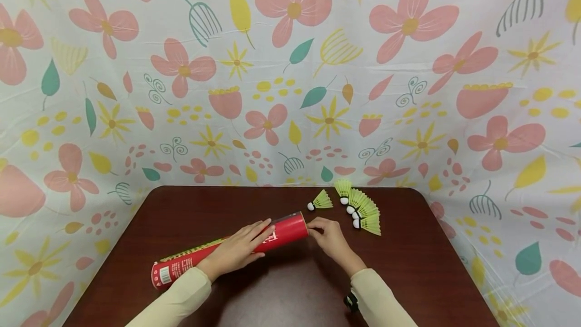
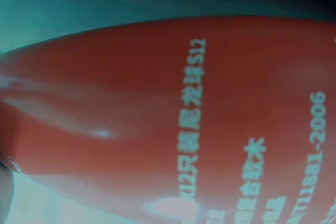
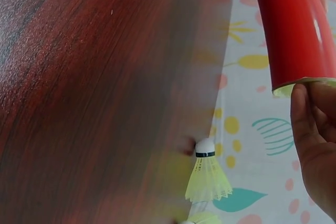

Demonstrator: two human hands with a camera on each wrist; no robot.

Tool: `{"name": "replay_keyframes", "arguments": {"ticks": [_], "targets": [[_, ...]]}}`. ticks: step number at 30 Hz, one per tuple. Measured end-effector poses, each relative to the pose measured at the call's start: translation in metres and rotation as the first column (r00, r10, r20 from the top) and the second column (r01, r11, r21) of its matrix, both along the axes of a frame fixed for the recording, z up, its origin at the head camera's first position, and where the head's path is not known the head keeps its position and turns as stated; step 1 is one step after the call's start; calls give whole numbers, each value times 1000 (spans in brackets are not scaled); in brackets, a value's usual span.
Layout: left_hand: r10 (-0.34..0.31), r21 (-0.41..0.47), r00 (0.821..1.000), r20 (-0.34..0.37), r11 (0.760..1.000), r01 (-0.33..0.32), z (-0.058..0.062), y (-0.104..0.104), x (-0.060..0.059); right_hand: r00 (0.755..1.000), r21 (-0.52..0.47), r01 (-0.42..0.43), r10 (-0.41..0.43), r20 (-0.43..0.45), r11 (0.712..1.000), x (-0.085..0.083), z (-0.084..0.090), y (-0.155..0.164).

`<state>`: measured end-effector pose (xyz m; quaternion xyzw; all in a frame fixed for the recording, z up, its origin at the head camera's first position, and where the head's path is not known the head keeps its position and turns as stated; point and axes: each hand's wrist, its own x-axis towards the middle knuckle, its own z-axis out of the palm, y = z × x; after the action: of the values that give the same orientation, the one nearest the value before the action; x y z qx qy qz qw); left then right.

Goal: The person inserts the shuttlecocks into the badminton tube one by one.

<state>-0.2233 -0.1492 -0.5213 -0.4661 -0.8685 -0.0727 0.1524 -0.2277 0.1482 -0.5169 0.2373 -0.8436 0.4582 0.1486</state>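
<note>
A red shuttlecock tube [image 1: 285,231] lies slanted across the middle of the table, its right end raised. My left hand [image 1: 240,247] holds it from above, fingers across its side. Red wall and white print of the tube [image 2: 131,93] fill most of the left wrist view. At the tube's open right end is my right hand [image 1: 333,241], thumb and fingertips together at the mouth. In the right wrist view, the yellow-green edge of a shuttlecock [image 3: 283,92] shows just inside the rim, pinched by the right hand [image 3: 317,140]; its cork is hidden.
One yellow-green shuttlecock [image 1: 321,201] lies alone beyond the tube's mouth. To its right, several more shuttlecocks [image 1: 369,223] lie in a slanting row, white corks toward the left. A floral cloth [image 1: 272,115] hangs behind the dark wooden table [image 1: 408,276].
</note>
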Motion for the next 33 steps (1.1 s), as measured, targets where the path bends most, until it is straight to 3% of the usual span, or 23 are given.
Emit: {"name": "replay_keyframes", "arguments": {"ticks": [9, 21, 33], "targets": [[3, 2, 1000, -8, 1000, -3, 1, -4, -1, 1000, 18, -11, 11, 23, 1000, -2, 1, 10], [-16, 19, 1000, -15, 1000, 17, -1, -7, -1, 989, 74, 138, -141, 36, 988, -2, -1, 49], [-5, 21, 1000, -7, 1000, 5, -2, -9, 0, 951, 124, 301, -307, 37, 946, 0, -4, 102]]}}
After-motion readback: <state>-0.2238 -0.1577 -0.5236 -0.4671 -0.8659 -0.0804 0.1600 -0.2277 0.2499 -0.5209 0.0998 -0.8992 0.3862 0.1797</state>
